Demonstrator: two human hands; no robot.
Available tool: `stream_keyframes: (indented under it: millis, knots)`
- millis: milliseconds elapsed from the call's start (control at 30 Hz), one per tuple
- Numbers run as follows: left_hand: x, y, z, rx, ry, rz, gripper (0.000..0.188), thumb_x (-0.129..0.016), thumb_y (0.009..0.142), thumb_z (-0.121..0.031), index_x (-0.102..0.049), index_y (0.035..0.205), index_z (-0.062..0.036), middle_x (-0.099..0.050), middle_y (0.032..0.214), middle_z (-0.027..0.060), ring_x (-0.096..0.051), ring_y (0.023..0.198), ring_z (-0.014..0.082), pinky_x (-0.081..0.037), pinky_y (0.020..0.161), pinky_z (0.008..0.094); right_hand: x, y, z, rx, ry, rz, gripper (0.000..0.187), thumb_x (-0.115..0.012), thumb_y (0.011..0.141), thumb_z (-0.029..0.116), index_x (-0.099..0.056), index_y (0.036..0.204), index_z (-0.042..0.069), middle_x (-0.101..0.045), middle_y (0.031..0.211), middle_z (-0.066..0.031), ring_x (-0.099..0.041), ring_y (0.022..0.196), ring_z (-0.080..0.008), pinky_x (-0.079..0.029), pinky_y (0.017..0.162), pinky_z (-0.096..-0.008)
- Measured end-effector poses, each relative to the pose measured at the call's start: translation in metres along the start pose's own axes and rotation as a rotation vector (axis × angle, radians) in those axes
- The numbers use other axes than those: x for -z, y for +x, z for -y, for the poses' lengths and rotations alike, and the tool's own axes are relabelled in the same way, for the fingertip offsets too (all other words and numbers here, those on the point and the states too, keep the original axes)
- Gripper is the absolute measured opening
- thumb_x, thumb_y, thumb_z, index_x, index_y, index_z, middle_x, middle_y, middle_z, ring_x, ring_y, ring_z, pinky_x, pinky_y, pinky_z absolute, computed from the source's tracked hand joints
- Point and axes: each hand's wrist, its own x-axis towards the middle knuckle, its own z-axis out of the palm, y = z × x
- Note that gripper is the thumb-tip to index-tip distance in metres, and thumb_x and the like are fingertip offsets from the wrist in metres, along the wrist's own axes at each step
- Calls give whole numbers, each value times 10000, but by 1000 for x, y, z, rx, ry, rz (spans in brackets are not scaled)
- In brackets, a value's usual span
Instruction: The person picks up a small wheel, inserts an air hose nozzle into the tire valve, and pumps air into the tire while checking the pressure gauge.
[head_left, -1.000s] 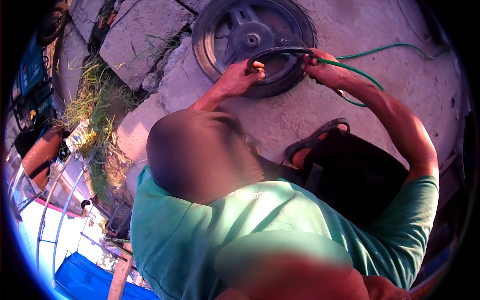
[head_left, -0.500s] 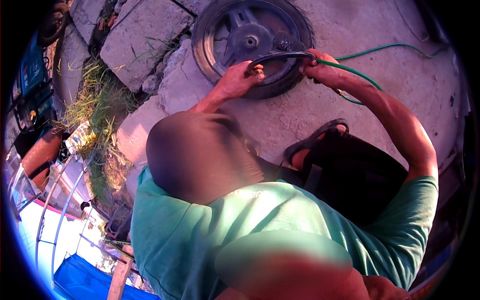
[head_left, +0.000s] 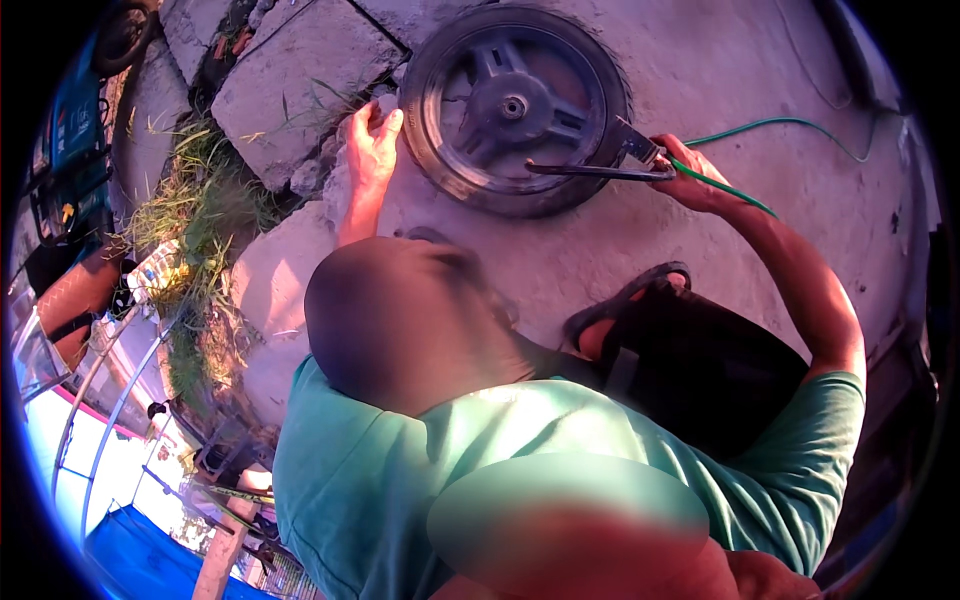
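Observation:
My right hand [head_left: 688,180] grips a tyre inflator [head_left: 640,148] with a metal-looking body, low over the right rim of a wheel. A short black hose [head_left: 590,172] sticks out from it to the left across the lower part of the wheel. From the same hand a green air hose [head_left: 735,192] runs back along my forearm. The wheel [head_left: 513,195], with a black tyre and dark spokes, lies flat on the ground. My left hand [head_left: 372,150] is raised left of the tyre, apart from it, its fingers spread and nothing seen in them.
Cracked concrete slabs [head_left: 300,100] and grass tufts [head_left: 205,200] lie to the left. My sandalled foot [head_left: 640,285] stands below the wheel. More green hose [head_left: 790,121] trails over the concrete at the right. A teal machine [head_left: 75,135] stands at the far left.
My left hand has let go of the black hose and moved left, away from the wheel. The hose has straightened from its curve. My right hand has shifted slightly right and down.

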Motion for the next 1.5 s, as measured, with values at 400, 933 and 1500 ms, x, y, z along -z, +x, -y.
stream_keyframes:
  millis: [400,933,1500]
  knots:
    - [-2,28,-8,609,-783,348,418,-696,1019,-421,-733,1244,-71,-771,1149,80,-731,1005,224,-578,853,365,20,-44,-26,-316,-316,-16,997,-774,797,267,-260,1619,36,-704,1240,-261,-687,1168,-446,-555,949,-536]
    - [-7,0,-124,772,-1289,734,883,-338,1049,-764,-643,1315,20,-732,1086,204,-741,905,360,-611,846,514,24,-68,87,85,102,305,527,-748,943,288,-648,1354,-26,-787,1050,-151,-766,987,-279,-588,912,-386]
    - [-34,11,-282,537,-835,806,858,-354,1033,-792,-610,1410,-65,-752,1065,162,-736,848,273,-628,776,438,25,-40,129,645,-335,-363,315,-797,829,268,-659,1039,78,-622,993,-116,-659,980,-317,-495,861,-467]
